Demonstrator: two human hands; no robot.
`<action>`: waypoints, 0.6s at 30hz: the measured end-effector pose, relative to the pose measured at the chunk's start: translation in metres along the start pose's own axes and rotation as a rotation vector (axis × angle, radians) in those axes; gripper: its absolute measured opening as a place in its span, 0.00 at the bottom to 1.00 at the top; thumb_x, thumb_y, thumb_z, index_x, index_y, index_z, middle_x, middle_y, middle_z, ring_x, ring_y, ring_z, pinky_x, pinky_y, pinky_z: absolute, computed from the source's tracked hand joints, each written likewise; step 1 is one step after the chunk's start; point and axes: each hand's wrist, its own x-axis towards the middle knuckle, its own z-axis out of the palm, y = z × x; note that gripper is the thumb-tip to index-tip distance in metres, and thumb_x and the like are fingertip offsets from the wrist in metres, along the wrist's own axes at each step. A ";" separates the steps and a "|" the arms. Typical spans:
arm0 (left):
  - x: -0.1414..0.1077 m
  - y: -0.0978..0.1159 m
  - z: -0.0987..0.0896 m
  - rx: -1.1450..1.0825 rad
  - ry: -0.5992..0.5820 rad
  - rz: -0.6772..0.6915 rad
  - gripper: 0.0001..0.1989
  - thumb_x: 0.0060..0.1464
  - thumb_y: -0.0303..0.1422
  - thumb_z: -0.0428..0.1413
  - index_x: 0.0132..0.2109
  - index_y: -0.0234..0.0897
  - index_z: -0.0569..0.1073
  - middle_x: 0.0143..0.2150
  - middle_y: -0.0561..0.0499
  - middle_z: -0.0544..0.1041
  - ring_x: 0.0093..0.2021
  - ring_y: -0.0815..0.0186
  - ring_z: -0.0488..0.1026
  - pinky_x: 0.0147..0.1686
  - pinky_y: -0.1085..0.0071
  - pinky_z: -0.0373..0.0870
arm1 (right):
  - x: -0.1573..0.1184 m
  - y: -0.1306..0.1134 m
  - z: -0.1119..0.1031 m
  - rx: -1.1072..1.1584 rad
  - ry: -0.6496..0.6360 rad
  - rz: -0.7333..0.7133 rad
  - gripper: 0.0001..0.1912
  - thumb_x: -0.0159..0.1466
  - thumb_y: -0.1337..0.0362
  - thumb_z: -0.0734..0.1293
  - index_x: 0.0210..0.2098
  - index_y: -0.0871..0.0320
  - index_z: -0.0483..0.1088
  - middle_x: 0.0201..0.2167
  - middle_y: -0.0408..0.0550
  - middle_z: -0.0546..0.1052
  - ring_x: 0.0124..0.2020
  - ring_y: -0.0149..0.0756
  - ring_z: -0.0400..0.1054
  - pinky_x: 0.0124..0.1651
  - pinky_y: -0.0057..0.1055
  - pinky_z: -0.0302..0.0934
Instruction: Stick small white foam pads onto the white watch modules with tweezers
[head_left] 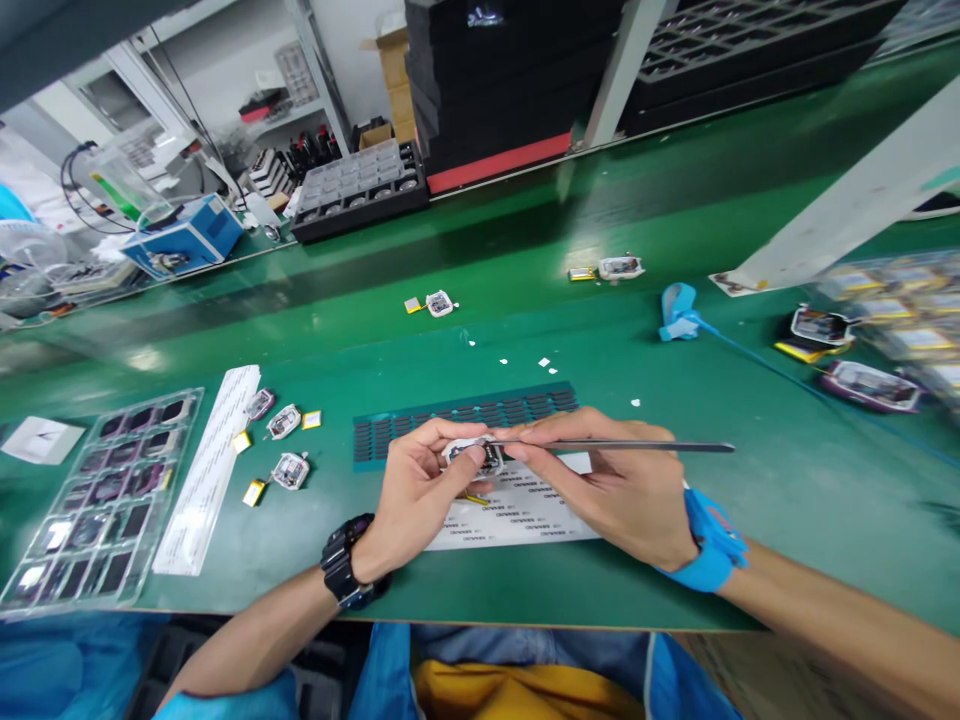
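Head view | left hand (416, 495) is gripping a small, white-rimmed, squarish electronic module (493, 460) | right hand (626, 490), from where I'm standing, is pinching a long, slim, dark-grey tool (675, 446), tip reaching the module | module is hanging above a white printed paper sheet (517, 525)

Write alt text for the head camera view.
A person's left hand holds a small white-rimmed device while the right hand points a thin dark tool at it, above a printed white sheet on a green table.
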 end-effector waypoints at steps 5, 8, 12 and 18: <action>0.000 0.001 -0.001 0.050 0.001 -0.005 0.19 0.50 0.45 0.70 0.41 0.35 0.82 0.42 0.44 0.84 0.37 0.64 0.81 0.30 0.74 0.81 | 0.003 0.003 -0.008 0.103 -0.133 -0.049 0.08 0.70 0.71 0.69 0.38 0.51 0.75 0.37 0.42 0.85 0.38 0.36 0.82 0.40 0.29 0.78; 0.000 0.000 -0.002 0.041 -0.021 -0.022 0.19 0.51 0.45 0.69 0.42 0.35 0.82 0.43 0.44 0.84 0.36 0.65 0.81 0.31 0.75 0.81 | 0.006 0.004 -0.012 0.119 -0.197 -0.125 0.10 0.71 0.74 0.66 0.40 0.51 0.75 0.38 0.42 0.85 0.41 0.34 0.82 0.43 0.27 0.78; 0.002 0.002 -0.004 -0.005 -0.016 -0.069 0.18 0.49 0.45 0.71 0.41 0.36 0.82 0.38 0.48 0.84 0.34 0.67 0.80 0.30 0.76 0.81 | 0.007 0.003 -0.012 0.136 -0.152 -0.059 0.06 0.70 0.70 0.69 0.40 0.51 0.75 0.39 0.44 0.85 0.40 0.35 0.82 0.41 0.28 0.78; 0.002 0.004 -0.003 -0.065 -0.035 -0.141 0.20 0.46 0.45 0.73 0.40 0.36 0.83 0.34 0.49 0.83 0.32 0.69 0.79 0.29 0.77 0.80 | 0.005 0.004 -0.006 0.200 -0.043 0.016 0.03 0.69 0.66 0.72 0.39 0.52 0.75 0.39 0.44 0.85 0.40 0.38 0.82 0.41 0.32 0.79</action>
